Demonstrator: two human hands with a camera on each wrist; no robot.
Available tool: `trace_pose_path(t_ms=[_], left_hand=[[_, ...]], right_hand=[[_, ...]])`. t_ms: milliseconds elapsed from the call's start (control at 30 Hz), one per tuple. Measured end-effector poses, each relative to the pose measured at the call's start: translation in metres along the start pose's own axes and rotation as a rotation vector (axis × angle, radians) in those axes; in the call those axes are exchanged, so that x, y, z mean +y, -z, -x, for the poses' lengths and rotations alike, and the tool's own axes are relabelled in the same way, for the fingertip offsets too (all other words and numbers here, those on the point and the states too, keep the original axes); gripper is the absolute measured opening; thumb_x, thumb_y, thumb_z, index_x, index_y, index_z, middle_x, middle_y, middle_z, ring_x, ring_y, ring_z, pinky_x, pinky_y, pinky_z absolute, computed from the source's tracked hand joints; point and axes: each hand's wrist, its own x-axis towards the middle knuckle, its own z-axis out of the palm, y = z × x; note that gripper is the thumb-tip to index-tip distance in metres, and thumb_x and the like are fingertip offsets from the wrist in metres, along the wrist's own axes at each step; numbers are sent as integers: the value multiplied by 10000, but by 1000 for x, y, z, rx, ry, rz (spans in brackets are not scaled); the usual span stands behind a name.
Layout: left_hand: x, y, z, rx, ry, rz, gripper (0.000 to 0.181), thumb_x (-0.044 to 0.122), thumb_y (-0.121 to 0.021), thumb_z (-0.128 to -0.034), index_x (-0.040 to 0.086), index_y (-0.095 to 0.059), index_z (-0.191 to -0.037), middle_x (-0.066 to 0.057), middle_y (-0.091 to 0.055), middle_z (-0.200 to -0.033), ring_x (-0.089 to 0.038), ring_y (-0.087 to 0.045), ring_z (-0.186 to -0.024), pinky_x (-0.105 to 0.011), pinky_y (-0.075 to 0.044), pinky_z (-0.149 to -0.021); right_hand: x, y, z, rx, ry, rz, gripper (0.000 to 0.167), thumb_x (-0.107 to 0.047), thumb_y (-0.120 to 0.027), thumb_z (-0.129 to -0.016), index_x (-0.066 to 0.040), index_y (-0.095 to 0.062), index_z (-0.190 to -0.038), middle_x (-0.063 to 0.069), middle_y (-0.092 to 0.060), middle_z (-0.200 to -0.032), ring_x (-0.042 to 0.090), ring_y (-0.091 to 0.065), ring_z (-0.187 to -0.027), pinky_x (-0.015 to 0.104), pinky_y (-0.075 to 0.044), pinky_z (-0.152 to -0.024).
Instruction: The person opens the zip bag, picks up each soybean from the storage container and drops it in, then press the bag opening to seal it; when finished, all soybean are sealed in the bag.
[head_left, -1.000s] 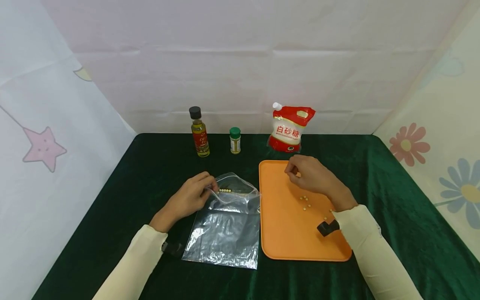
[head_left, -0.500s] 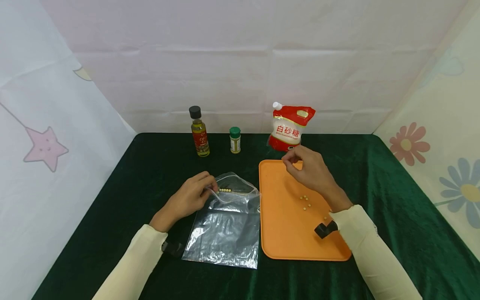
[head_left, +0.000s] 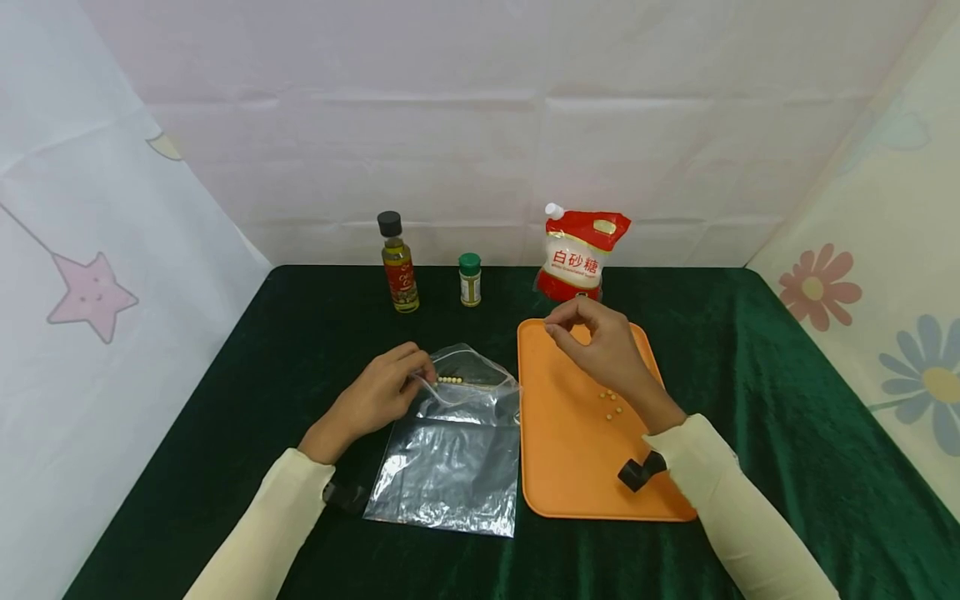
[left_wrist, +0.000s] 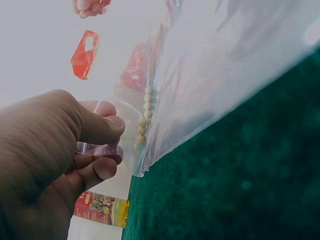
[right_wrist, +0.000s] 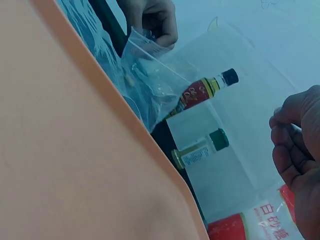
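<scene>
My left hand (head_left: 375,394) (left_wrist: 55,145) pinches the rim of a clear zip bag (head_left: 450,479) (left_wrist: 235,55), whose mouth stands apart. Several pale yellow beans (head_left: 450,380) (left_wrist: 142,130) sit in a row inside it near the top. Above the far part of an orange tray (head_left: 570,467) (right_wrist: 90,150), my right hand (head_left: 600,346) (right_wrist: 302,140) holds thumb and index fingertips together; the left wrist view shows a small pale bean (left_wrist: 82,13) between them. More loose beans (head_left: 609,396) lie on the tray, partly beside my right forearm.
Along the back of the green cloth stand an oil bottle (head_left: 401,279) (right_wrist: 195,93), a green-capped jar (head_left: 470,283) (right_wrist: 195,154) and a red-and-white sugar pouch (head_left: 576,260) (right_wrist: 227,227). The bag lies left of the tray, close to its edge.
My right hand has moved left over the tray toward the bag, after rising slightly, with its fingertips kept together. My left hand and the bag have stayed in place.
</scene>
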Motion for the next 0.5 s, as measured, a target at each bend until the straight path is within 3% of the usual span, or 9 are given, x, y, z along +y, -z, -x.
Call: trace_pose_path(t_ms=[133, 267, 367, 500], left_hand=[[0, 0, 1, 1, -3, -2, 251, -88, -621, -890, 138, -647, -995, 35, -570, -997, -76, -572, -872, -267, -550, -753], [0, 0, 1, 3, -4, -5, 249, -89, -622, -890, 136, -648, -994, 35, -570, -996, -75, -572, -872, -266, -550, -753], [0, 0, 0, 2, -3, -6, 248, -88, -625, -890, 136, -648, -994, 35, -571, -995, -76, -573, -873, -269, -550, -756], [0, 0, 0, 1, -3, -4, 249, -87, -627, -890, 139, -647, -993, 35, -569, -994, -74, -576, -881, -269, -552, -762]], right_hand=[[-5, -8, 2, -18, 17, -48, 127, -63, -709, -930, -105, -682, -1047, 12, -685, -1049, 153, -619, -979, 365, -525, -942], [-27, -13, 3, -42, 82, -84, 120, 45, -681, -913, -15, -672, -1017, 95, -682, -1030, 189, -617, -932, 315, -532, -897], [-41, -18, 4, -65, 129, -79, 125, 87, -674, -898, 14, -662, -998, 116, -674, -1004, 188, -604, -886, 373, -546, -846], [-34, -28, 7, -93, 146, -48, 142, 69, -688, -896, -27, -675, -1000, 69, -677, -1010, 147, -602, -893, 490, -542, -823]])
